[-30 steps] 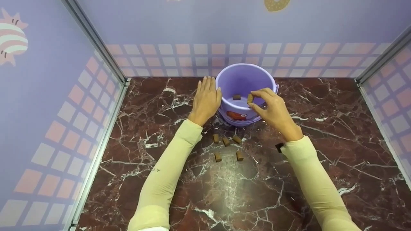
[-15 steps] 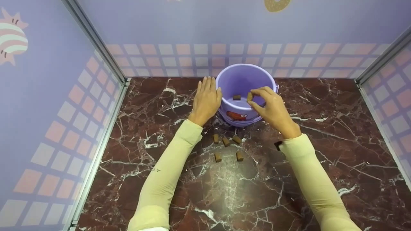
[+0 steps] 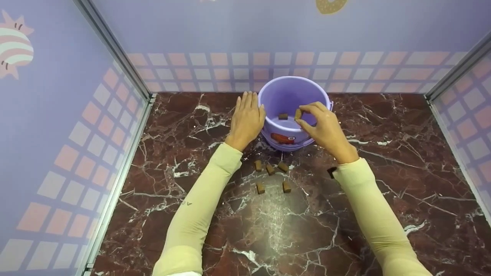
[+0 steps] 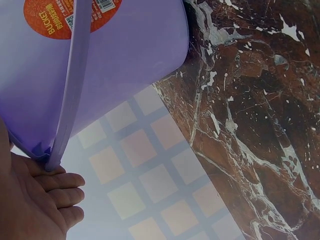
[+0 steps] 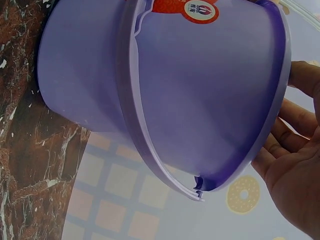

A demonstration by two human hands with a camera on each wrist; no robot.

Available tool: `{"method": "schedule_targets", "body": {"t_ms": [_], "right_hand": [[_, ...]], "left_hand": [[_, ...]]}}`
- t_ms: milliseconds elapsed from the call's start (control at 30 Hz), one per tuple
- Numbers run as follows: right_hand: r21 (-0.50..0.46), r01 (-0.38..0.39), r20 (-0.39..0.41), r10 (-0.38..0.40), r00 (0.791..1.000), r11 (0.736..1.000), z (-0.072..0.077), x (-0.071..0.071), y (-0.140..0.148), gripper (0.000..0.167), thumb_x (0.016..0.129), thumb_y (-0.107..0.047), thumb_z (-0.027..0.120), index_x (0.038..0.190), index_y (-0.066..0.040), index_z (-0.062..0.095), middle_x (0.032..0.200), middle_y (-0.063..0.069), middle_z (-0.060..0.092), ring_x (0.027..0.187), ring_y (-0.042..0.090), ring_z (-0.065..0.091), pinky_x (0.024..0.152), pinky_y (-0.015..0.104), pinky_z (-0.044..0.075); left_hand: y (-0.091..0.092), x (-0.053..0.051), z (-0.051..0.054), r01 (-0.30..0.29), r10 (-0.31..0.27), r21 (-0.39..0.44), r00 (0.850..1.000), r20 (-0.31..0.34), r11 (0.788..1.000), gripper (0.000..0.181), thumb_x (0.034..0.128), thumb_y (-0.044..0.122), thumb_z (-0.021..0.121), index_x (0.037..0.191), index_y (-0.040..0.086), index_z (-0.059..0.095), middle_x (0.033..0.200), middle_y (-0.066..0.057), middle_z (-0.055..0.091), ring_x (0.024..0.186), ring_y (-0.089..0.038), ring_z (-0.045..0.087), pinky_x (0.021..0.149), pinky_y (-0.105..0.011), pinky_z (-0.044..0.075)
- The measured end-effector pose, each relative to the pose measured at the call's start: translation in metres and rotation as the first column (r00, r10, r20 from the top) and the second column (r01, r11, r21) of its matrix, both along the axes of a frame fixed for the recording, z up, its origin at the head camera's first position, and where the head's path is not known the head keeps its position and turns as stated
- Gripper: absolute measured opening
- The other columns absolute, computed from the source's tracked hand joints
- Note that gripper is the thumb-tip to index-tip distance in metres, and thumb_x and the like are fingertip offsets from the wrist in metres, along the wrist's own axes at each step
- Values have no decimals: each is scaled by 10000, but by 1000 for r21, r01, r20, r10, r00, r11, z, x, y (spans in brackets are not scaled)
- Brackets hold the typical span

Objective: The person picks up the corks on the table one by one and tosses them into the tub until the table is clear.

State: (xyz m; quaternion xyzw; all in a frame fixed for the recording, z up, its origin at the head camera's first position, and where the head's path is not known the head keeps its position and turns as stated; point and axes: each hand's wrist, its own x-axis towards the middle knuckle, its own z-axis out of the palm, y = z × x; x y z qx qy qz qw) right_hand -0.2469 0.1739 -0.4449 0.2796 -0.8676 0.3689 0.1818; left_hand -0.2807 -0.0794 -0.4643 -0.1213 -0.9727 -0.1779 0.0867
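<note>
- While the person leaned in from the near side, the right hand [image 3: 326, 124] covered part of the rim of the purple bucket [image 3: 287, 90], which stood on the dark table [image 3: 134, 214] between the two hands.
- On the table before the bucket lay three short brown pieces [image 3: 270, 169] in a loose row, and nearer the person two more pieces [image 3: 286, 187], set apart from each other.
- Another piece [image 3: 283, 116] lay on its side on the bucket's floor.
- Behind rose a lilac back panel [image 3: 230, 30] with pink and white squares; a similar left panel [image 3: 53, 115] met it at a grey metal rail [image 3: 115, 42].
- The bucket looked like smooth plastic, round-mouthed and tapering downward, with a red sticker [image 3: 282, 138] and a slim curved handle [image 4: 75, 85] hanging across its front.
- The tabletop was glossy, deep red-brown marble pattern with white veins; the pieces were stubby and matt.
- The left hand [image 3: 245, 122] was at the bucket's left side, unclenched, its fingers together and pointing away from the person, the thumb at the rim.
- The right hand pinched a pale brown piece [image 3: 298, 114] between thumb and forefinger, over the bucket's mouth.
- Pale yellow sleeves [image 3: 226, 161] covered both forearms, which reached forward on either side of the pieces.
</note>
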Motion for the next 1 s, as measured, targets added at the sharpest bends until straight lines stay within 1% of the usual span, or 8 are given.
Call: {"method": "schedule_targets", "body": {"t_ms": [333,633,933,1000], "right_hand": [[5,-6,-8,6,1000,1000,0,-1,0,384,909,-28,834,1246,102,701,1184,223,701,1098,391,677,1042,482,544],[18,6,27,-6,1000,1000,0,-1,0,412,917,-53,834,1268,108,690,1209,244,697,1129,418,668,1070,505,523],[26,9,33,-10,999,1000,1,-1,0,409,923,-57,827,1273,103,689,1222,248,691,1143,422,660,1079,506,518],[25,11,34,-12,999,1000,1,-1,0,413,920,-54,829,1278,97,690,1227,244,691,1145,418,659,1083,508,515]], "left_hand": [[0,1,0,-5,5,-1,1000,1,1000,614,1153,312,267,1619,-85,314,1687,-243,307,1603,-354,194,1302,-399,-28],[0,1,0,-3,3,-2,1000,-4,1000,612,1155,310,268,1617,-88,318,1689,-242,302,1604,-353,191,1302,-397,-34],[0,1,1,-5,5,-2,1000,3,1000,615,1154,315,268,1621,-83,309,1692,-238,291,1604,-354,191,1302,-400,-30],[0,1,1,-5,5,-1,1000,1,1000,614,1154,314,268,1620,-83,312,1691,-240,293,1603,-356,195,1309,-410,-11]]}}
